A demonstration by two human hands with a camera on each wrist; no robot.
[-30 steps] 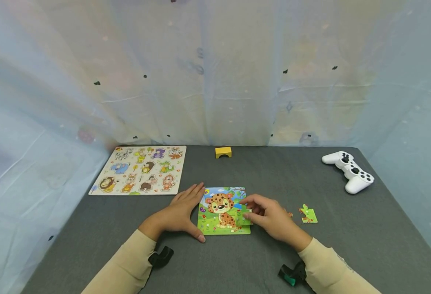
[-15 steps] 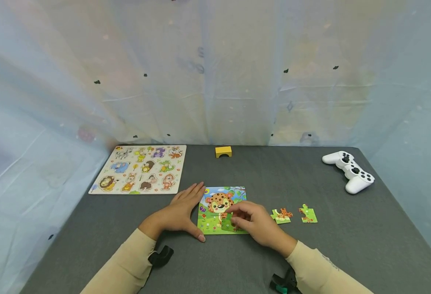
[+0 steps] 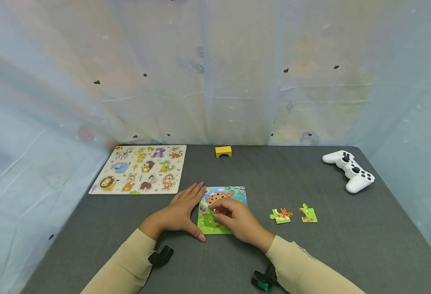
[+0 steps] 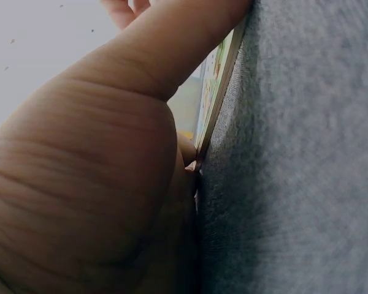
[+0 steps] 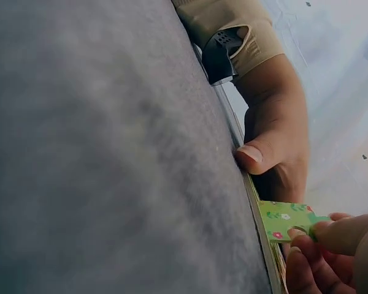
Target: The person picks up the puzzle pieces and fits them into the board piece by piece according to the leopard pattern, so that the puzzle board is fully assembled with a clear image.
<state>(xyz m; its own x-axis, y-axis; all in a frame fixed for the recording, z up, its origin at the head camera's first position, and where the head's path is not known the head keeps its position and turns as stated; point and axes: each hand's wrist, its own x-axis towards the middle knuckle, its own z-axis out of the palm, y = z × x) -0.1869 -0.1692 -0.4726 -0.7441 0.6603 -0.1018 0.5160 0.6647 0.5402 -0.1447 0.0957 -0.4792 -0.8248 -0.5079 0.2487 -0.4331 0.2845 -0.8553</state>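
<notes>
A square leopard jigsaw puzzle lies in front of me on the table. My left hand rests along its left side, fingers stretched out and thumb at the front left corner. With thumb and fingers, my right hand pinches a green puzzle piece over the lower left part of the puzzle. In the right wrist view this piece, printed with small flowers, stands on edge close to the board. The right hand covers most of the leopard. Two loose puzzle pieces, one with orange spots and another, lie to the right.
A wooden animal puzzle board lies at the back left. A yellow arch block sits at the table's rear edge. On the right rests a white game controller. A pale curtain hangs behind the grey tabletop.
My right hand has moved left across the puzzle with the green piece, from its right edge to the lower left. Both loose pieces now show fully. The left hand has stayed still.
</notes>
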